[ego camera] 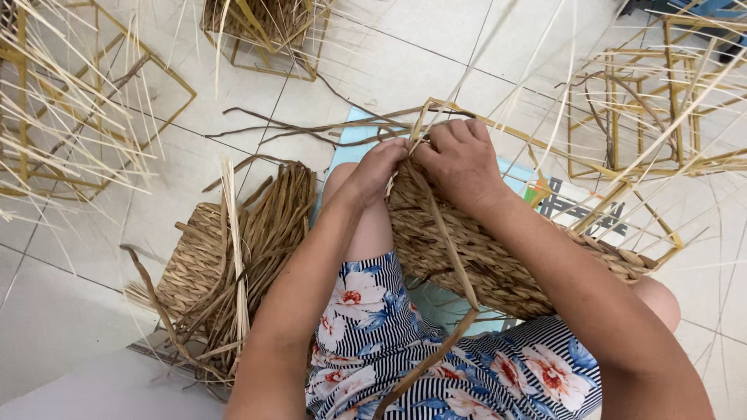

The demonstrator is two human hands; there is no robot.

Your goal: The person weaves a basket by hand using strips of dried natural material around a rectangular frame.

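A partly woven basket [482, 257] of brown dried fibre lies across my lap, built on a yellow metal frame [622, 187]. My left hand [379, 165] and my right hand [461, 159] meet at its upper rim, both pinching fibre strands there. One long flat strand [451, 257] runs from my hands down over the weave to my lap. My knees and striped floral shorts [436, 358] show under the basket.
A bundle of loose dried fibre [257, 241] rests on a woven piece [191, 264] at my left on the tiled floor. Bare yellow wire frames with pale strips stand at the left [70, 101], top [264, 39] and right [638, 109]. A blue mat [350, 136] lies under my legs.
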